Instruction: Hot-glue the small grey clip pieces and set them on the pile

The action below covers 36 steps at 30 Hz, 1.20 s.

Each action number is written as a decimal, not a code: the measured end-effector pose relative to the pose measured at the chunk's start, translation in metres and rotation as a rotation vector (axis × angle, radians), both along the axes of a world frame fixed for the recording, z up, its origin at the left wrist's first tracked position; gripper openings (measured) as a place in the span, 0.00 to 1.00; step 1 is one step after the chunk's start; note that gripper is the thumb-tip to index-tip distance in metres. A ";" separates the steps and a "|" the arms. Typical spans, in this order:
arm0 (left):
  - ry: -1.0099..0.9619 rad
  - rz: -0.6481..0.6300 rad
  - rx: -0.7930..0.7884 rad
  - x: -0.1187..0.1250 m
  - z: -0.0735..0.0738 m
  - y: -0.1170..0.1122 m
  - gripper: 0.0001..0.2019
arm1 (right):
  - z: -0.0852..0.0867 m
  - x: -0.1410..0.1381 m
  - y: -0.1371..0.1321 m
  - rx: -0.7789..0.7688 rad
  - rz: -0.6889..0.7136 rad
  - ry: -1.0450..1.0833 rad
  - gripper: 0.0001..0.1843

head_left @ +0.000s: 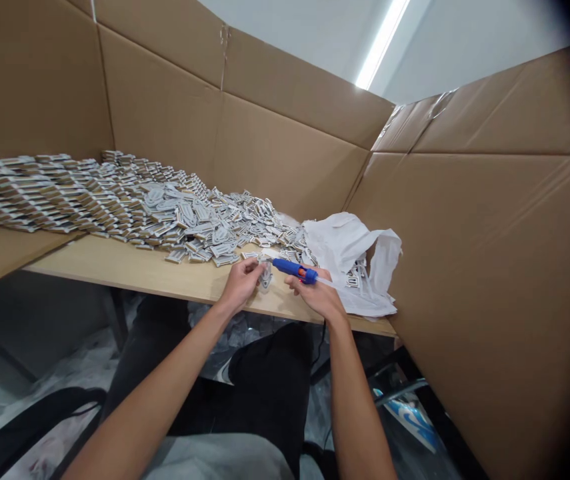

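Note:
My left hand [241, 283] pinches a small grey-white flat piece [265, 274] just above the wooden table's front edge. My right hand [317, 295] grips a blue glue gun [295, 269] whose nozzle points left at that piece. A clear glue stick pokes out of the gun's rear toward the right. Both hands are closed and sit close together, almost touching at the piece.
A big heap of the same grey pieces [205, 223] covers the table [125, 267], with neat stacked rows [29, 190] at the left. A crumpled white plastic bag [352, 257] lies right of my hands. Cardboard walls [489, 267] surround the table.

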<state>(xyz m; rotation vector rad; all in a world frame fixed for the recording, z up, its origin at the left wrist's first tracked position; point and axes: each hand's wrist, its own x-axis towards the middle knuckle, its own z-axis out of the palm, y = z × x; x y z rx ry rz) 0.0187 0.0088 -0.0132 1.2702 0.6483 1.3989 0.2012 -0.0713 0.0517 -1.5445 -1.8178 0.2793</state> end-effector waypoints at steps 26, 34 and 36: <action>0.095 0.023 0.062 -0.003 -0.001 -0.001 0.09 | -0.003 -0.005 0.006 0.001 -0.008 -0.047 0.20; 0.141 0.051 0.085 -0.004 0.001 -0.003 0.11 | -0.004 -0.004 0.006 0.013 -0.009 -0.059 0.19; 0.140 0.050 0.086 -0.004 0.001 -0.003 0.11 | -0.004 -0.004 0.007 0.009 -0.007 -0.063 0.19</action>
